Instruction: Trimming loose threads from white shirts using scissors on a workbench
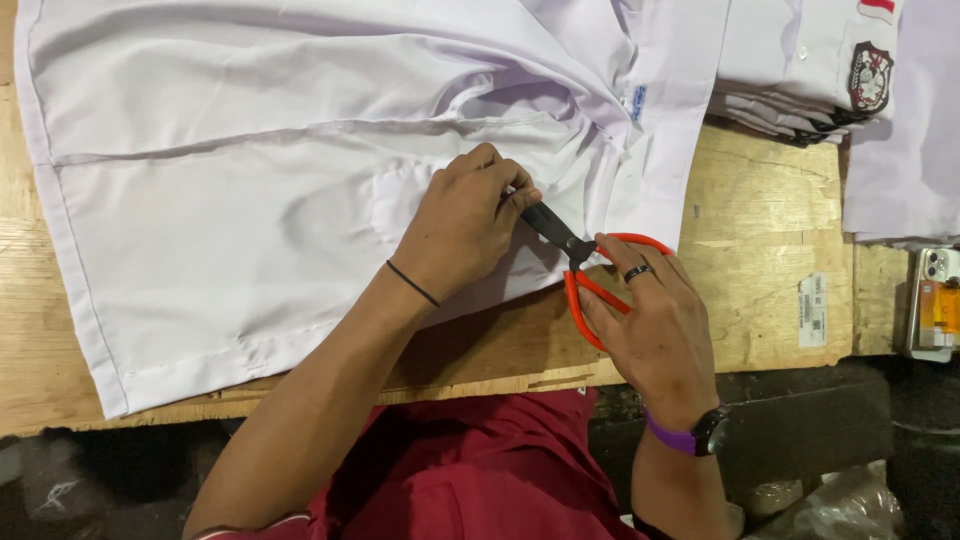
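A white shirt (230, 170) lies spread across a wooden table (760, 220). My left hand (462, 222) pinches a small bit of the shirt's fabric near its middle seam, fingers closed on the cloth. My right hand (655, 325) holds red-handled scissors (580, 262), fingers through the loops. The black blades point up and left, tips right at my left fingertips. A dark ring sits on one right finger, a watch with a purple band on that wrist.
A stack of folded white shirts with a sewn badge (868, 76) sits at the back right. More white cloth (900, 170) hangs at the right edge. A phone (935, 300) rests at the table's right end. The table's front edge runs just before my red top.
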